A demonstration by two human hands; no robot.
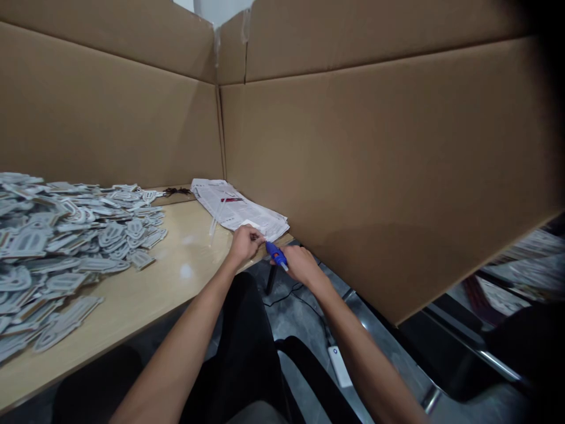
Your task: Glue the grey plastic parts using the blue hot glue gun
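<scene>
A blue hot glue gun [276, 253] is gripped in my right hand [300, 263], its nozzle pointing away from me and a pale glue stick poking out of its back end. Close to the nozzle, the fingers of my left hand [247, 242] are pinched together at the table's edge. Whatever they hold is too small and hidden to name. Beneath and beyond my left hand lies a sheet of newspaper [260, 219], with a small white piece on it beside the fingers. A slim red object [232, 199] and clear sticks [215, 221] rest on and beside the newspaper.
A big heap of flat grey-white cut-out pieces [110, 232] covers the left of the wooden table [194, 259]. Tall cardboard walls [353, 147] enclose the back and right. A dark cable bundle [176, 191] lies behind; a white power strip [339, 366] and cords are on the floor.
</scene>
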